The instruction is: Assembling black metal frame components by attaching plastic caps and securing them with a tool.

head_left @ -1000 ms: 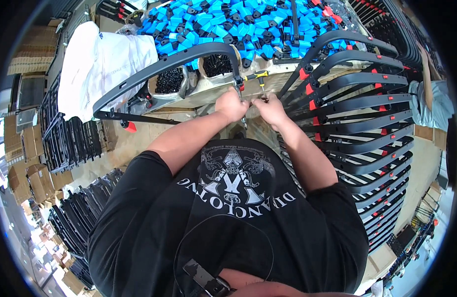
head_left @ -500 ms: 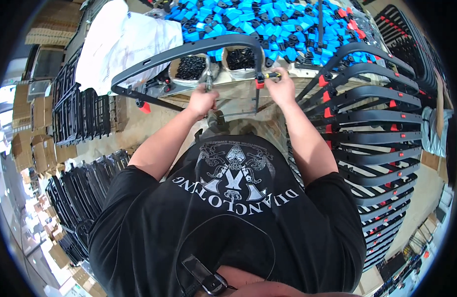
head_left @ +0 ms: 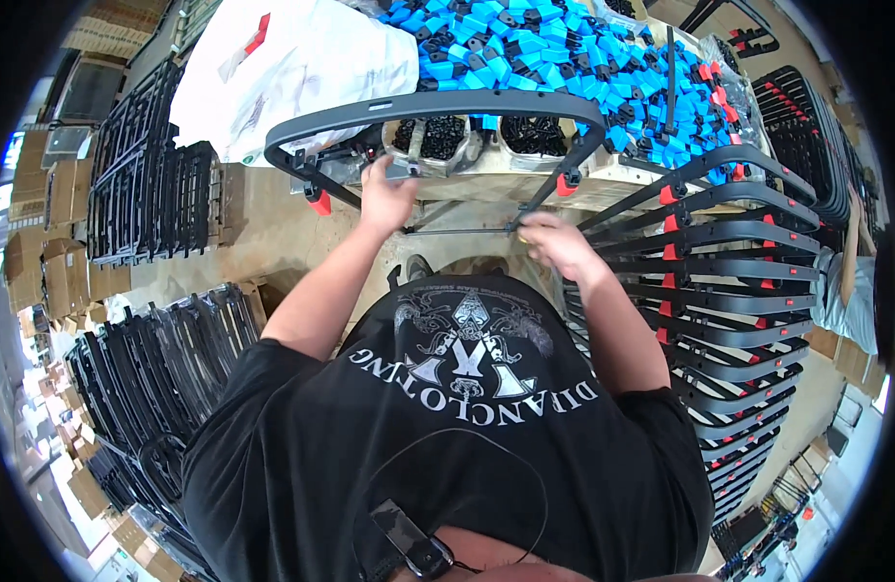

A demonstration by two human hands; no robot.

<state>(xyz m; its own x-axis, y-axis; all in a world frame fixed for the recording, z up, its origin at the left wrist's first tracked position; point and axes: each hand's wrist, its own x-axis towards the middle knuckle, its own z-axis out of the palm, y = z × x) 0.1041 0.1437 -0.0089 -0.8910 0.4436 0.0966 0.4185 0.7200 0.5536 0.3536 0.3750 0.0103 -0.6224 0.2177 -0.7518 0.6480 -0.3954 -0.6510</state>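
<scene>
In front of me a curved black tubular frame (head_left: 447, 102) spans the near edge of the workbench, with a red clip (head_left: 567, 184) at its right bend and another red clip (head_left: 319, 202) at its left. My left hand (head_left: 384, 202) is raised inside the frame, its fingers curled around a grey metal hand tool (head_left: 402, 170) whose kind is unclear. Lower down, my right hand (head_left: 564, 247) closes on a small yellow-and-black tool (head_left: 524, 239), mostly hidden by the fingers. It is beside the frame's right leg, where a thin black crossbar (head_left: 457, 231) meets it.
Blue and black plastic parts (head_left: 535, 58) heap on the bench behind two tubs of small black pieces (head_left: 431, 139) (head_left: 533, 137). A white sack (head_left: 292, 78) lies at left. Stacked black frames (head_left: 729, 262) stand close on my right; more frames (head_left: 157, 359) and cartons are at left.
The black frame now appears farther right. My right hand has moved down from the red clip to the crossbar joint with the yellow-and-black tool. My left hand has shifted slightly left.
</scene>
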